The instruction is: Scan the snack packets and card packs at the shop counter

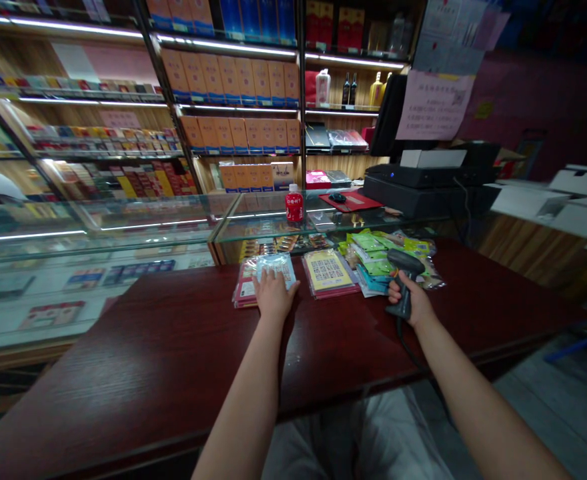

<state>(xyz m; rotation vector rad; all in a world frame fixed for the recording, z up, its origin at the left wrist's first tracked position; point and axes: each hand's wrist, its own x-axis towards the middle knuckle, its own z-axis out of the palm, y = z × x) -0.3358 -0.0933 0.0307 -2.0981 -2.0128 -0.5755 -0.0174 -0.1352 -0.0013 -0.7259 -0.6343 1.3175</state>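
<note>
My left hand (273, 293) lies with fingers spread on a plastic-covered stack of code sheets, the top one light blue (284, 265). Held in my right hand (416, 303) is a dark handheld barcode scanner (404, 263), its head pointing left and its cord (407, 347) hanging toward the table edge. Between the hands sits a second stack with a yellow code sheet (329, 269) on top. Green snack packets (368, 248) and blue packets (372, 279) are heaped beside and behind the scanner, which partly hides them.
The dark red wooden table (173, 373) meets a glass display counter (168, 237). A red bottle (294, 204) stands on the glass, near a mouse (337, 198) on a red mat. To the right are a black register (418, 190) and white boxes (543, 203). Stocked shelves (238, 137) line the back.
</note>
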